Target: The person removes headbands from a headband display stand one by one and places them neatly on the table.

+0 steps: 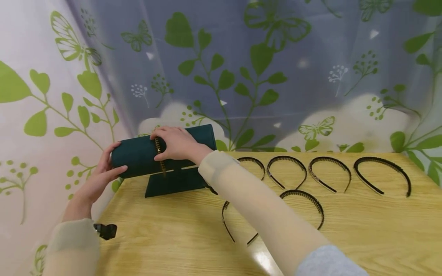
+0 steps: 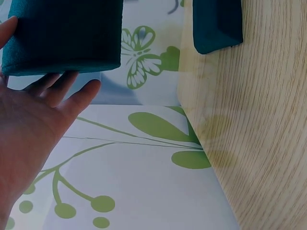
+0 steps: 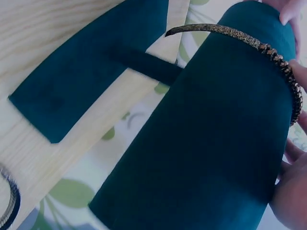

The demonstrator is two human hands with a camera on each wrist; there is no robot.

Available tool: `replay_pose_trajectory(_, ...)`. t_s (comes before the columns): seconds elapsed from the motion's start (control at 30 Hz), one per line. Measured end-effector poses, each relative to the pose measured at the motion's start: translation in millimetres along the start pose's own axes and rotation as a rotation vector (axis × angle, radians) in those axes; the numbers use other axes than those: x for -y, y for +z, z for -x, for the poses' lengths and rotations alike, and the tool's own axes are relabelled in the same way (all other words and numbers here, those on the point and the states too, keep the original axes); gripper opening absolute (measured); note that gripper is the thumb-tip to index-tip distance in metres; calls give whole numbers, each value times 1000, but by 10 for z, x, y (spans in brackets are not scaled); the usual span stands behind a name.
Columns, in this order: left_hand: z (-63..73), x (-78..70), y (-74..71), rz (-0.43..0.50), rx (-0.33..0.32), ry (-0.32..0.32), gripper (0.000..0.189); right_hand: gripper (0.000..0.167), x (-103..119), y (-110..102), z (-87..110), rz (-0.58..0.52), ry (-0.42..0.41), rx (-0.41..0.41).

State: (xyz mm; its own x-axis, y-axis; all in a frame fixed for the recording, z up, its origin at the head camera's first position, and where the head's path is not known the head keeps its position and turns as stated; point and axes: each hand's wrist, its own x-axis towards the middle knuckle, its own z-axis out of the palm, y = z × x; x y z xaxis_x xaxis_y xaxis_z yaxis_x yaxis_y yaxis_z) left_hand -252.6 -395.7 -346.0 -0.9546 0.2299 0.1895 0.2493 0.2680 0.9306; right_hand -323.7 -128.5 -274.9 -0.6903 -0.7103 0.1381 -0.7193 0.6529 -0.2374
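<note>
A dark green cylindrical display stand, fabric-covered, stands on a flat base at the table's left. Over the roll sits a headband with a beaded, gold-and-black band; in the right wrist view its thin end sticks out past the roll's side. My right hand grips this headband from above, thumb in front and fingers over the top. At the roll's left end, my left hand holds the stand between thumb and fingers. The left wrist view shows that hand's fingers at the end of the roll.
Along the back of the wooden table lies a row of black headbands, among them one at the far right. Nearer lie further headbands, partly behind my right forearm. A leaf-patterned curtain hangs behind.
</note>
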Motion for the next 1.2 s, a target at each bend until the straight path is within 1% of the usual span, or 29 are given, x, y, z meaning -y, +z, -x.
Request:
replay_pose_trajectory(0.2, -15, -1, -2, 16, 9, 17, 75, 61, -229, -104, 151, -48, -7, -8)
replay_pose_trajectory(0.33, -34, 5, -14, 39, 9, 26, 74, 60, -370, -158, 231, -68, 8, -23)
replay_pose_trajectory(0.47, -45, 5, -17, 83, 10, 44, 74, 59, -500, -213, 299, -78, 16, -17)
replay_pose_trajectory(0.63, -23, 0, 11, 138, 23, 60, 74, 61, -634, -267, 413, -103, 3, -13)
replay_pose_trajectory(0.7, -20, 0, 28, 142, 28, 58, 74, 61, -695, -284, 475, -134, 8, -16)
replay_pose_trajectory(0.9, -21, -3, 19, 122, 24, 43, 74, 60, -853, -346, 599, -231, 17, -31)
replay_pose_trajectory(1.07, -22, -8, 5, 117, 27, 36, 75, 60, -973, -323, 669, -296, 12, -55)
replay_pose_trajectory(1.2, -17, 11, 12, 124, 27, 38, 75, 68, -1051, -238, 698, -358, -5, -77)
